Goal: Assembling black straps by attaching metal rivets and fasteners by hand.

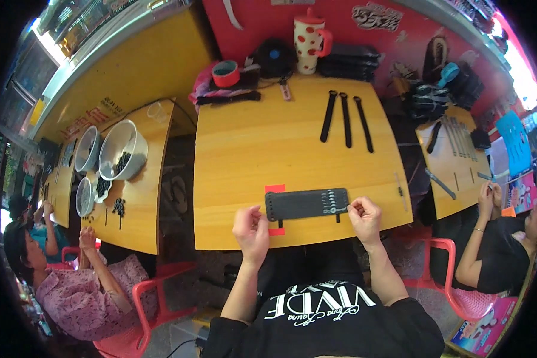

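A flat black rectangular panel (307, 204) lies on the wooden table in front of me. Small round holes run down its left end, and silver markings sit near its right end. Pieces of red tape (275, 188) show above and below its left part. My left hand (252, 234) is at the panel's lower left corner, fingers pinched together. At the right end, my right hand (365, 218) is also closed in a pinch, close beside the edge. Whatever either hand holds is too small to make out.
Three black straps (346, 119) lie at the table's far right. Behind stand a spotted tumbler (309, 45), a red tape roll (225, 73) and stacked black packs (349, 62). People work at side tables; the left one holds plastic tubs (123, 149), the right one grey strips (459, 138).
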`<act>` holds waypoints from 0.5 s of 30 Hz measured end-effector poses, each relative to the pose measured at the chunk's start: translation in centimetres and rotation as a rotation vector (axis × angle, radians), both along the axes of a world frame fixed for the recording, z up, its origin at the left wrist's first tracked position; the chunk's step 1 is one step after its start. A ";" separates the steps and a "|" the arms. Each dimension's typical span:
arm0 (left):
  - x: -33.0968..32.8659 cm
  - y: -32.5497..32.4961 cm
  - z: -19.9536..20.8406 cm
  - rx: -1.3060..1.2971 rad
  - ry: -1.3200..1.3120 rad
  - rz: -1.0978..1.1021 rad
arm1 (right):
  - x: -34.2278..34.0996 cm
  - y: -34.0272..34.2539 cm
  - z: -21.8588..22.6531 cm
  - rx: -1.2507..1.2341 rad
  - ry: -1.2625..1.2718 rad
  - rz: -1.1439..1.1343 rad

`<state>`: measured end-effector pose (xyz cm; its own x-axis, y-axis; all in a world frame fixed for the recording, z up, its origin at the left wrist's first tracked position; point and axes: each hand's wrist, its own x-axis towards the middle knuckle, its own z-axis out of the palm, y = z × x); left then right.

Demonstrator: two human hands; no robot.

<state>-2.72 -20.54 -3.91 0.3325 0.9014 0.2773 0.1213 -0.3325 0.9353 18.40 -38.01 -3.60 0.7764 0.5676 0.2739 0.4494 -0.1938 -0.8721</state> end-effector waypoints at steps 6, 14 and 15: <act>-1.1 -1.1 0.6 -0.231 -0.365 0.001 | 0.4 3.5 4.3 -0.040 -0.254 0.119; -4.3 -3.6 2.1 0.003 -0.263 -0.011 | 6.1 15.6 2.5 -0.325 -0.769 0.091; -5.1 -3.7 2.1 0.013 -0.255 0.006 | 6.5 16.4 2.0 -0.413 -0.727 0.058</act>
<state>-7.82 -24.25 -1.77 0.2452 0.8988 0.3633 -0.1156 -0.3450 0.9315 24.90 -21.64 -1.60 0.4528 0.7658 0.4567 0.8916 -0.3930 -0.2249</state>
